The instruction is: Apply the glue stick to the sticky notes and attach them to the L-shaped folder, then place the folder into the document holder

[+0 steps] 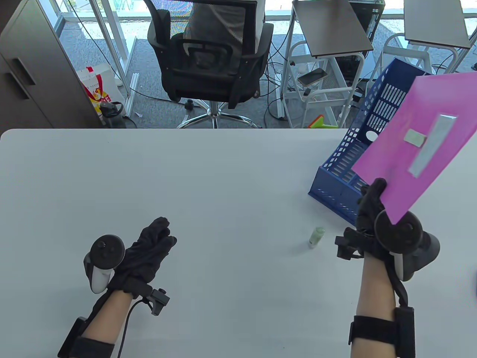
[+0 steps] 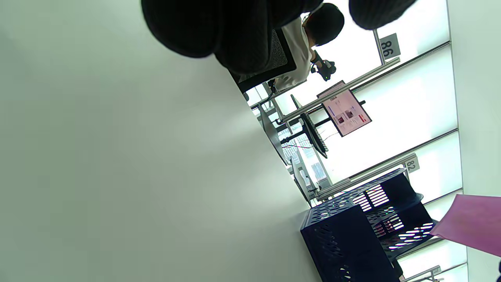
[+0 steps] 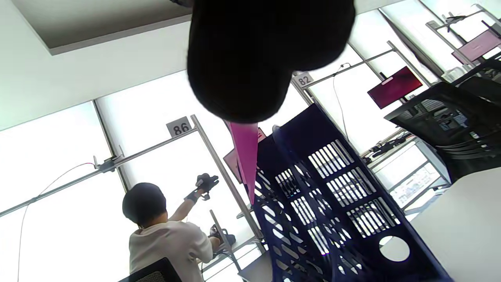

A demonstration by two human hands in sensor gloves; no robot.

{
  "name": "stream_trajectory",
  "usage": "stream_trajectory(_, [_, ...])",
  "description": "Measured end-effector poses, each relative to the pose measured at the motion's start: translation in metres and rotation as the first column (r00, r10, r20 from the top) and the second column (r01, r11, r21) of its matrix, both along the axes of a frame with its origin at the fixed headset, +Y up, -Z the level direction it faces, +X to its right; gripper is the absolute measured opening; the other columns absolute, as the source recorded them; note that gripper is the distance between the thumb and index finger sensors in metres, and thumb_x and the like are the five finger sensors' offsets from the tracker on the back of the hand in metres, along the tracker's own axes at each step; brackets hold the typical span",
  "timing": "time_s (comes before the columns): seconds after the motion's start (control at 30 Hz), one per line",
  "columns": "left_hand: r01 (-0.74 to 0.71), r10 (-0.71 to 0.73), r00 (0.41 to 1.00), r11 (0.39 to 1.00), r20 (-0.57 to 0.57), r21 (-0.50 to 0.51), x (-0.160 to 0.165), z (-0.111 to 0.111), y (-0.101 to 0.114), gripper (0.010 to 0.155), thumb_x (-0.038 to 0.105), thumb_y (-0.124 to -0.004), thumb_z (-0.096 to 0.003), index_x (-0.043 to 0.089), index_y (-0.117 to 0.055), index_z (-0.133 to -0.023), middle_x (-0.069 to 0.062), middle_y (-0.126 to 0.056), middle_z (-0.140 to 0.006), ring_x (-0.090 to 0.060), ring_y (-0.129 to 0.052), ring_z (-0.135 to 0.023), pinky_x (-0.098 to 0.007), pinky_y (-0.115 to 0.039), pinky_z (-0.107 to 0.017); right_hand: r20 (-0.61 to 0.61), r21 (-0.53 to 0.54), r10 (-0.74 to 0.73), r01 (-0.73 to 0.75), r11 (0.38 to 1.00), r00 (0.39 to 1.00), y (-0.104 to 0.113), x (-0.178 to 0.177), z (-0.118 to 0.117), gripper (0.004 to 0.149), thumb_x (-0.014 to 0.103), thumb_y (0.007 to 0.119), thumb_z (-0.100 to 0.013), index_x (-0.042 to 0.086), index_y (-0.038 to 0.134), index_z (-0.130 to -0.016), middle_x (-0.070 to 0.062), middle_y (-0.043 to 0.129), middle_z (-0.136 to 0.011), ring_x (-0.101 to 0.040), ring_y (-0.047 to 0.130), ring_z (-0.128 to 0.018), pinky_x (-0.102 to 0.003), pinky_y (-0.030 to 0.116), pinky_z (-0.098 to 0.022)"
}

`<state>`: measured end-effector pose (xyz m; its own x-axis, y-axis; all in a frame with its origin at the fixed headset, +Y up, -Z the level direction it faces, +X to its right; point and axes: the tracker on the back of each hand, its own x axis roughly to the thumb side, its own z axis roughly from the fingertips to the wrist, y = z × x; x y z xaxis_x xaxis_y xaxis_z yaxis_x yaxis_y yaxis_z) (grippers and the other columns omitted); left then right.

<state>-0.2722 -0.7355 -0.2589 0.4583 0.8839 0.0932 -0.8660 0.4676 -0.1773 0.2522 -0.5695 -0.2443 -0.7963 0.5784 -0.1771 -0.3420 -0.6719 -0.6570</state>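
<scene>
My right hand (image 1: pixel 372 201) pinches the lower corner of the pink L-shaped folder (image 1: pixel 421 149) and holds it tilted in the air over the blue document holder (image 1: pixel 344 179) at the table's right. A small pale sticky note (image 1: pixel 414 137) and a long pale strip (image 1: pixel 432 144) sit on the folder's face. In the right wrist view the folder (image 3: pixel 245 154) shows edge-on beside the holder (image 3: pixel 332 196). The glue stick (image 1: pixel 316 237) lies on the table left of my right wrist. My left hand (image 1: pixel 156 242) rests open above the table at the lower left, holding nothing.
The white table (image 1: pixel 186 179) stretches between my hands. Behind its far edge stand a black office chair (image 1: pixel 208 56), a dark cabinet (image 1: pixel 33 74) and white carts (image 1: pixel 324 74). A person (image 3: pixel 164 231) works in the background of the wrist views.
</scene>
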Motion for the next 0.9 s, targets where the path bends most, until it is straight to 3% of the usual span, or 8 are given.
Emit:
stream_trajectory(0.23, [0.029,-0.028,0.999,1.0,0.018,-0.012,0.002,0.0,-0.003,0.061,0.045,-0.068,-0.055,0.023,-0.047,-0.107,-0.006,-0.057,-0.103,-0.025,-0.086,-0.085,-0.046,-0.076,-0.06,0.036,-0.154,-0.188,0.191,0.969,0.982,-0.046,0.028,-0.028,0.053,0.028,0.055,-0.065,-0.004,0.047,-0.107,-0.013,0.093,-0.066,-0.017,0.1,-0.041,-0.026,0.085,-0.033])
stream_trajectory(0.57, [0.053,-0.046,0.995,0.995,0.086,-0.08,0.014,-0.003,-0.014,0.058,0.042,-0.066,-0.056,0.022,-0.048,-0.107,-0.008,-0.058,-0.103,-0.027,-0.085,-0.086,-0.047,-0.075,-0.061,0.054,-0.35,-0.354,0.35,0.869,0.934,-0.08,0.042,-0.077,0.055,0.028,0.055,-0.066,-0.004,0.045,-0.109,-0.019,0.09,-0.071,-0.024,0.098,-0.046,-0.033,0.083,-0.037])
stream_trajectory(0.63, [0.086,-0.078,0.992,0.993,0.099,-0.08,0.017,-0.003,-0.015,0.058,0.042,-0.066,-0.0559,0.022,-0.048,-0.107,-0.007,-0.057,-0.104,-0.027,-0.084,-0.086,-0.047,-0.075,-0.061,0.038,-0.387,-0.4,0.383,0.839,0.916,-0.089,0.042,-0.081,0.056,0.029,0.054,-0.067,-0.004,0.044,-0.11,-0.02,0.088,-0.075,-0.027,0.097,-0.051,-0.035,0.083,-0.04])
stream_trajectory(0.73, [0.119,-0.109,0.988,0.989,0.11,-0.09,0.018,-0.003,-0.019,0.058,0.043,-0.066,-0.0559,0.022,-0.048,-0.107,-0.007,-0.057,-0.104,-0.027,-0.084,-0.086,-0.048,-0.074,-0.061,0.047,-0.318,-0.421,0.413,0.853,0.906,-0.095,0.045,-0.078,0.055,0.032,0.057,-0.066,-0.003,0.051,-0.108,-0.018,0.088,-0.072,-0.027,0.098,-0.049,-0.035,0.083,-0.039])
stream_trajectory(0.9, [0.164,-0.146,0.975,0.981,0.168,-0.099,0.022,-0.003,-0.022,0.055,0.037,-0.064,-0.0562,0.023,-0.049,-0.107,-0.007,-0.057,-0.105,-0.028,-0.083,-0.088,-0.049,-0.073,-0.062,-0.005,-0.363,-0.446,0.413,0.835,0.895,-0.094,0.049,-0.064,0.058,0.036,0.058,-0.066,-0.003,0.051,-0.109,-0.017,0.088,-0.079,-0.029,0.097,-0.053,-0.037,0.082,-0.042])
